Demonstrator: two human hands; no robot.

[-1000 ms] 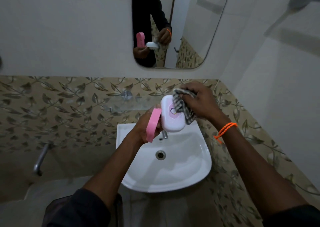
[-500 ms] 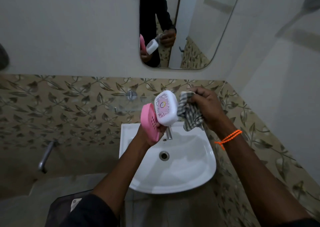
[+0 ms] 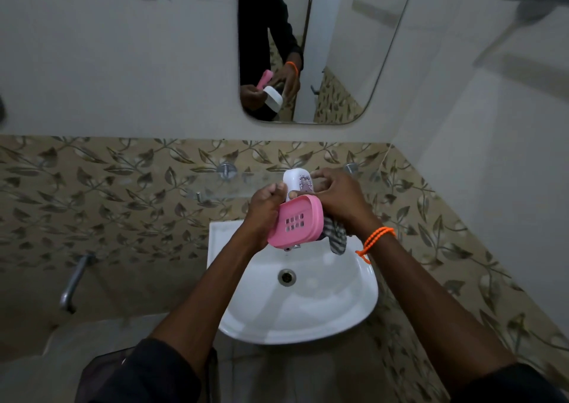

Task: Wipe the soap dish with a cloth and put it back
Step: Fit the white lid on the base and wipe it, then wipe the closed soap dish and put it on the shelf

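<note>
The soap dish is in two parts, held above the white sink [image 3: 348, 313]. Its pink slotted tray [image 3: 296, 221] tilts toward me, gripped at its left edge by my left hand [image 3: 265, 208]. Behind the tray stands the white lid [image 3: 295, 180] with a pink patterned face, pinched between both hands. My right hand [image 3: 340, 199] touches the lid with its fingertips and also grips a grey checked cloth [image 3: 335, 236], which hangs below the palm beside the tray.
A glass shelf [image 3: 215, 184] on metal pegs runs along the leaf-patterned tiles just behind my hands. A mirror [image 3: 338, 48] hangs above and reflects the hands. A metal pipe tap [image 3: 72, 282] juts from the wall at the left. The sink drain [image 3: 286, 276] lies below the dish.
The pink tray has swung round in front of the white lid, slotted face toward me. My right hand has come in onto the lid, and the cloth now hangs under the palm.
</note>
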